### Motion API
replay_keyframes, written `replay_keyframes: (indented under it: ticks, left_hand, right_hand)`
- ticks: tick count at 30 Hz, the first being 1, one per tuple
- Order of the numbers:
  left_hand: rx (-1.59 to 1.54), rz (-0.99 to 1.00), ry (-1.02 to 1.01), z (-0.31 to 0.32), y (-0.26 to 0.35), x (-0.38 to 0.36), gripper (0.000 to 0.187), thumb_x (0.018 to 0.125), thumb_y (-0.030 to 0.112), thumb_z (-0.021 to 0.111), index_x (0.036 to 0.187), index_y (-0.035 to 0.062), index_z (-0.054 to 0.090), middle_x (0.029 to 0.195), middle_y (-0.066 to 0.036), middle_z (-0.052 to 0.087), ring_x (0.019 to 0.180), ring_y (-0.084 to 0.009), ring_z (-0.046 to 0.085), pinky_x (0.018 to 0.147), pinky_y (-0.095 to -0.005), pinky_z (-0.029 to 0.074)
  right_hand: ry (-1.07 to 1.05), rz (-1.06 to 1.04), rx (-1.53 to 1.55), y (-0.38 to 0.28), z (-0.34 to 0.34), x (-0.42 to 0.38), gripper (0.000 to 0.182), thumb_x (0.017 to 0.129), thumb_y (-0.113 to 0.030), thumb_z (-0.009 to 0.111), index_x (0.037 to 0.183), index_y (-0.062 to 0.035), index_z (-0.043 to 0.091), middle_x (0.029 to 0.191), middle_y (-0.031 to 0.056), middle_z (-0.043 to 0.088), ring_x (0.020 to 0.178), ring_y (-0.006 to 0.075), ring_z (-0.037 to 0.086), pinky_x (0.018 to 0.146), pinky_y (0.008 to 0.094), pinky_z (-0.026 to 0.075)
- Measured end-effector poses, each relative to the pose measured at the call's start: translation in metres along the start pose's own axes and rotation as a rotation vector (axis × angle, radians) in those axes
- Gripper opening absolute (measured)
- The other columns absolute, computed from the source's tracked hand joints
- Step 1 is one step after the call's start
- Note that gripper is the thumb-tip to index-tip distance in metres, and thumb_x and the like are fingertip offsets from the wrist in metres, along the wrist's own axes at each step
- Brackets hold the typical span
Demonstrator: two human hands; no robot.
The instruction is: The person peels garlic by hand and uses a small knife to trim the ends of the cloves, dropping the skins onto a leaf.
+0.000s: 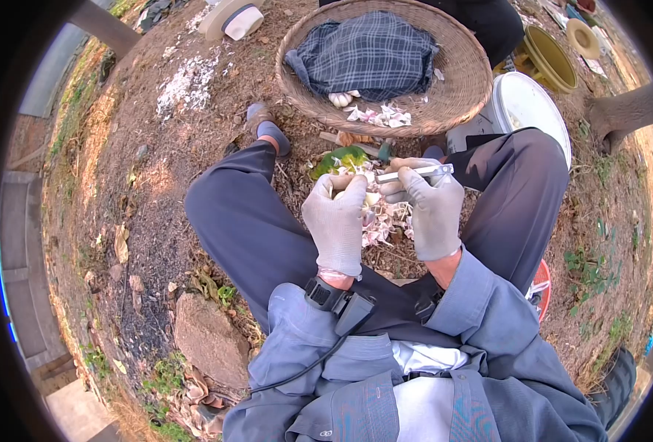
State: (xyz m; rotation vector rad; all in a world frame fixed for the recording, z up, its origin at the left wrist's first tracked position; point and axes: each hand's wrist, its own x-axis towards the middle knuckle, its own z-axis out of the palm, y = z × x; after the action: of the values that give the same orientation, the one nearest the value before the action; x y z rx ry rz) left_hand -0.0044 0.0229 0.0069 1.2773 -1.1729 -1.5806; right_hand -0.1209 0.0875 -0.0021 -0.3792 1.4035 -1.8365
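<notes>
Your gloved left hand (334, 225) is curled narrow, its fingertips pinching a pale garlic piece (371, 198), partly hidden, on the side toward your right hand (435, 217). That gloved right hand grips a slim, white-and-silver tool (415, 174) under its thumb. Loose garlic skins (376, 234) lie below, between both hands; beyond them sits a woven basket (463, 66) bearing a checked cloth (371, 51).

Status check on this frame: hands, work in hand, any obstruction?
Left hand pinching a pale piece, likely garlic. Right hand gripping a slim metal tool. Garlic skins scattered on ground below; nothing visibly in the way.
</notes>
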Motion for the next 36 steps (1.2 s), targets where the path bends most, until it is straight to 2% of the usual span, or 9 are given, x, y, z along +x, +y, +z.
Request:
replay_keyframes:
  ticks: [7, 13, 15, 19, 22, 25, 30, 34, 36]
  left_hand:
    - [0.116, 0.105, 0.022, -0.002, -0.01, 0.004, 0.016, 0.097, 0.009, 0.071, 0.093, -0.0054, 0.068, 0.075, -0.006, 0.067, 0.053, -0.0079, 0.059, 0.046, -0.0231, 0.045]
    - [-0.025, -0.03, -0.008, -0.002, 0.001, 0.001, 0.014, 0.097, 0.008, 0.07, 0.093, -0.0048, 0.069, 0.073, -0.005, 0.066, 0.053, -0.0071, 0.058, 0.046, -0.0236, 0.044]
    - [-0.05, -0.102, -0.041, -0.005, 0.001, 0.003, 0.013, 0.098, 0.008, 0.07, 0.094, -0.0046, 0.069, 0.073, -0.004, 0.066, 0.053, -0.007, 0.058, 0.046, -0.0237, 0.044]
    - [-0.145, -0.139, -0.088, -0.01, -0.001, 0.006, 0.013, 0.099, 0.009, 0.07, 0.096, -0.0038, 0.07, 0.074, -0.005, 0.066, 0.054, -0.0076, 0.059, 0.045, -0.0242, 0.044]
    - [-0.248, -0.183, -0.097, -0.012, -0.008, 0.01, 0.011, 0.097, 0.007, 0.07, 0.097, -0.004, 0.071, 0.078, -0.005, 0.069, 0.053, -0.0077, 0.059, 0.044, -0.0243, 0.047]
    - [-0.29, -0.203, -0.12, -0.015, -0.01, 0.012, 0.011, 0.098, 0.007, 0.07, 0.099, -0.0036, 0.071, 0.079, -0.004, 0.068, 0.054, -0.0071, 0.058, 0.044, -0.0241, 0.047]
    - [-0.314, -0.223, -0.146, -0.015, -0.011, 0.012, 0.011, 0.098, 0.008, 0.07, 0.099, -0.0031, 0.071, 0.079, -0.003, 0.067, 0.056, -0.0064, 0.057, 0.047, -0.0232, 0.048]
    - [-0.3, -0.212, -0.162, -0.015, -0.01, 0.012, 0.011, 0.098, 0.007, 0.07, 0.1, -0.003, 0.071, 0.08, -0.004, 0.069, 0.058, -0.0063, 0.058, 0.048, -0.0231, 0.048]
    - [-0.217, -0.165, -0.161, -0.015, -0.014, 0.014, 0.012, 0.101, 0.008, 0.066, 0.1, -0.0032, 0.069, 0.08, -0.004, 0.069, 0.065, -0.0077, 0.063, 0.057, -0.0225, 0.051]
  right_hand:
    - [-0.017, -0.007, -0.052, -0.005, 0.004, -0.006, 0.015, 0.101, -0.002, 0.062, 0.112, 0.0061, 0.069, 0.095, 0.0147, 0.075, 0.076, 0.0182, 0.075, 0.066, 0.0284, 0.061]
    - [-0.064, -0.009, -0.072, -0.008, 0.003, -0.003, 0.015, 0.099, 0.0, 0.062, 0.109, 0.007, 0.071, 0.091, 0.0136, 0.076, 0.074, 0.0174, 0.075, 0.065, 0.0279, 0.061]
    - [-0.139, 0.015, -0.133, -0.01, 0.002, -0.002, 0.015, 0.098, 0.0, 0.064, 0.108, 0.0068, 0.072, 0.091, 0.0123, 0.076, 0.073, 0.015, 0.074, 0.064, 0.0265, 0.059]
    - [-0.114, 0.021, -0.127, -0.011, 0.0, -0.001, 0.014, 0.098, -0.002, 0.065, 0.107, 0.0058, 0.073, 0.09, 0.0099, 0.076, 0.069, 0.0113, 0.071, 0.061, 0.0236, 0.055]
    - [-0.037, -0.024, -0.136, -0.013, -0.006, 0.001, 0.016, 0.1, -0.009, 0.066, 0.103, 0.0038, 0.074, 0.088, 0.007, 0.076, 0.068, 0.0084, 0.068, 0.06, 0.021, 0.05]
    - [-0.014, 0.005, -0.196, -0.015, -0.013, 0.006, 0.029, 0.105, -0.025, 0.066, 0.096, 0.0014, 0.075, 0.084, 0.0051, 0.075, 0.071, 0.0078, 0.067, 0.063, 0.0207, 0.049]
    - [-0.01, -0.015, -0.191, -0.004, -0.008, 0.006, 0.028, 0.105, -0.023, 0.066, 0.098, 0.0027, 0.075, 0.082, 0.0047, 0.074, 0.07, 0.0067, 0.065, 0.065, 0.0234, 0.05]
    - [-0.106, 0.05, -0.216, -0.011, -0.005, 0.004, 0.016, 0.1, -0.013, 0.069, 0.102, 0.0025, 0.076, 0.081, 0.0034, 0.072, 0.066, 0.0057, 0.063, 0.06, 0.0222, 0.048]
    - [-0.106, 0.081, -0.19, -0.008, -0.002, 0.004, 0.013, 0.098, -0.009, 0.07, 0.103, 0.0022, 0.076, 0.08, 0.0027, 0.072, 0.064, 0.0054, 0.062, 0.057, 0.0216, 0.047]
